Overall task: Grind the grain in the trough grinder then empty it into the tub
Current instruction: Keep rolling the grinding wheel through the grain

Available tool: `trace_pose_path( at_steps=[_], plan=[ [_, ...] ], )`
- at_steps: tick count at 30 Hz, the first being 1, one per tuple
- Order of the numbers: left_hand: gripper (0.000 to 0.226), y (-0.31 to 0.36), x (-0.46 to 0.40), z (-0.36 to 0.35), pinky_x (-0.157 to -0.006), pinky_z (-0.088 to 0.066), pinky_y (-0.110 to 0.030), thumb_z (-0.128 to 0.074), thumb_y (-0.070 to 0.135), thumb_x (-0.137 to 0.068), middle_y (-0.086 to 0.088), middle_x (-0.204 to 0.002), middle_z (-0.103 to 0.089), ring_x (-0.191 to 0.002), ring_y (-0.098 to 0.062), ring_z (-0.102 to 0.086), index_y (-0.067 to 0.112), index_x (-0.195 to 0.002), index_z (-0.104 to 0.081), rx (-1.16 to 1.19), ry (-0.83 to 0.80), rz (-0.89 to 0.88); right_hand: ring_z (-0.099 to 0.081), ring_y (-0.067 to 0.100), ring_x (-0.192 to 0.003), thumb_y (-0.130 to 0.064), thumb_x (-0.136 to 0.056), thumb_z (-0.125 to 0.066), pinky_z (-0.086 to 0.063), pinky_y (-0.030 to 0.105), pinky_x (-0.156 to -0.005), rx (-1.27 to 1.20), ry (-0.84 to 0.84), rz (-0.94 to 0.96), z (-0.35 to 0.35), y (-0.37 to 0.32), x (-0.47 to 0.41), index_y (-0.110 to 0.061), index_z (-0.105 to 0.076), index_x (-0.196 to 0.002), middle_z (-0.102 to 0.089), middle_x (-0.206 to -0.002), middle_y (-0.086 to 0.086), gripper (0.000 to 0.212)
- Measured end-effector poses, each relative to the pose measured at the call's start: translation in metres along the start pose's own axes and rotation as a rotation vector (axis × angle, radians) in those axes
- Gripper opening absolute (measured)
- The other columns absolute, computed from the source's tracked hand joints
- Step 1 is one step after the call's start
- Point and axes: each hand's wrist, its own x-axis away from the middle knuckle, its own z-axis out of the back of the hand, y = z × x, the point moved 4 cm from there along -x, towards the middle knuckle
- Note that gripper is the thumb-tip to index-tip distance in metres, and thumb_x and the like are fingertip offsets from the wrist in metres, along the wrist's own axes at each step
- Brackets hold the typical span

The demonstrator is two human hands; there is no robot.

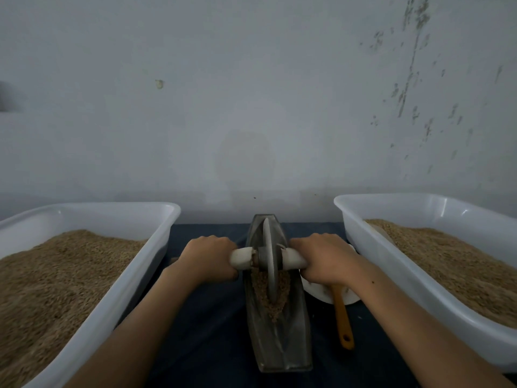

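Both hands are on the roller now. Left hand (208,259) has its fingers curled over the pale handle (242,257) on its side of the wheel, and right hand (326,259) is wrapped the same way round the other end of that handle, knuckles up, arms reaching in from the near edge. Between them stands the grey grinding wheel (270,261), upright on its rim, seated in the trough grinder (277,298).

That trough is a long, narrow, boat-shaped thing; its long axis runs straight from the near edge of the table (207,331) towards the wall, one tip pointing away, the other at the person. The handle crosses it at right angles. Brown grain (270,295) lies in the groove, heaped on the near side of the wheel.

Left of the grinder sits a white tub (140,264) piled with grain; a second white tub (391,275) sits to the right, also holding grain. Tucked under the right wrist is a white dish (319,292), with an orange-handled tool (342,317) lying in it, handle pointing towards the near edge.
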Motion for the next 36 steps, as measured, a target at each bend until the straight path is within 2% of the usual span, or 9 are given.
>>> trace_pose_path(
  at_steps=[3,10,13,17,20,24,29,33,36],
  plan=[
    [0.025,0.001,0.001,0.001,-0.065,-0.036,-0.026,-0.063,0.045,-0.076,0.010,-0.082,-0.056,-0.074,-0.011,-0.051,0.031,-0.097,-0.060,-0.015,0.015,0.008,-0.060,0.023,-0.089,-0.020,-0.085,-0.056,-0.034,0.031,-0.065,-0.009,0.001,0.001,-0.001,0.001,0.000,-0.028,-0.048,-0.106,-0.062,-0.098,0.001,0.024],
    [0.024,0.008,0.005,0.000,-0.061,-0.033,-0.027,-0.055,0.048,-0.083,0.006,-0.087,-0.063,-0.080,-0.016,-0.061,0.027,-0.095,-0.051,-0.112,0.391,0.073,-0.057,0.022,-0.092,-0.015,-0.089,-0.051,-0.032,0.033,-0.067,0.110,0.333,-0.029,-0.012,0.000,-0.003,-0.021,-0.047,-0.110,-0.059,-0.101,-0.002,0.022],
    [0.024,0.009,0.007,-0.002,-0.059,-0.031,-0.026,-0.059,0.044,-0.083,0.005,-0.083,-0.064,-0.076,-0.016,-0.060,0.022,-0.091,-0.054,-0.042,0.499,0.064,-0.057,0.023,-0.090,-0.014,-0.087,-0.052,-0.032,0.033,-0.068,0.126,0.373,-0.023,-0.014,-0.001,-0.004,-0.020,-0.050,-0.108,-0.059,-0.099,-0.001,0.022],
    [0.020,0.004,0.005,-0.002,-0.064,-0.036,-0.027,-0.056,0.042,-0.084,0.006,-0.090,-0.064,-0.083,-0.016,-0.061,0.026,-0.096,-0.053,-0.061,0.344,0.062,-0.059,0.023,-0.090,-0.017,-0.087,-0.053,-0.039,0.034,-0.067,0.053,0.291,-0.011,-0.009,0.002,-0.004,-0.024,-0.047,-0.108,-0.062,-0.098,-0.002,0.023],
    [0.024,0.004,0.001,0.003,-0.067,-0.037,-0.028,-0.059,0.040,-0.081,0.005,-0.096,-0.064,-0.088,-0.017,-0.060,0.028,-0.102,-0.057,-0.078,0.160,0.024,-0.061,0.023,-0.090,-0.021,-0.086,-0.056,-0.037,0.032,-0.066,-0.007,0.077,-0.026,-0.003,0.004,-0.003,-0.029,-0.049,-0.105,-0.063,-0.097,-0.001,0.022],
    [0.031,0.005,0.001,0.004,-0.065,-0.036,-0.028,-0.064,0.039,-0.077,0.005,-0.096,-0.064,-0.079,-0.013,-0.054,0.029,-0.105,-0.059,-0.058,0.013,0.001,-0.061,0.022,-0.092,-0.021,-0.083,-0.058,-0.039,0.032,-0.067,-0.027,-0.079,-0.025,0.000,0.003,-0.003,-0.030,-0.054,-0.107,-0.063,-0.100,-0.001,0.026],
    [0.026,0.005,0.001,0.004,-0.065,-0.035,-0.028,-0.060,0.041,-0.080,0.005,-0.095,-0.063,-0.086,-0.017,-0.060,0.027,-0.102,-0.055,-0.086,0.167,0.025,-0.059,0.025,-0.094,-0.018,-0.091,-0.051,-0.035,0.031,-0.068,0.023,0.046,-0.043,-0.004,0.003,-0.007,-0.024,-0.046,-0.116,-0.062,-0.104,0.003,0.026],
    [0.024,0.009,0.000,0.001,-0.062,-0.033,-0.028,-0.054,0.041,-0.086,0.005,-0.094,-0.062,-0.085,-0.018,-0.060,0.024,-0.101,-0.048,-0.150,0.372,0.059,-0.058,0.023,-0.095,-0.018,-0.092,-0.050,-0.041,0.034,-0.071,0.048,0.221,-0.066,-0.008,0.003,-0.007,-0.021,-0.043,-0.112,-0.060,-0.104,0.000,0.021],
    [0.023,0.007,0.000,-0.002,-0.062,-0.034,-0.028,-0.053,0.040,-0.087,0.005,-0.093,-0.062,-0.085,-0.017,-0.061,0.023,-0.101,-0.048,-0.137,0.408,0.077,-0.056,0.021,-0.093,-0.022,-0.091,-0.053,-0.034,0.031,-0.068,0.072,0.299,-0.057,-0.010,0.002,-0.007,-0.021,-0.044,-0.109,-0.059,-0.103,-0.002,0.020]
  ],
)
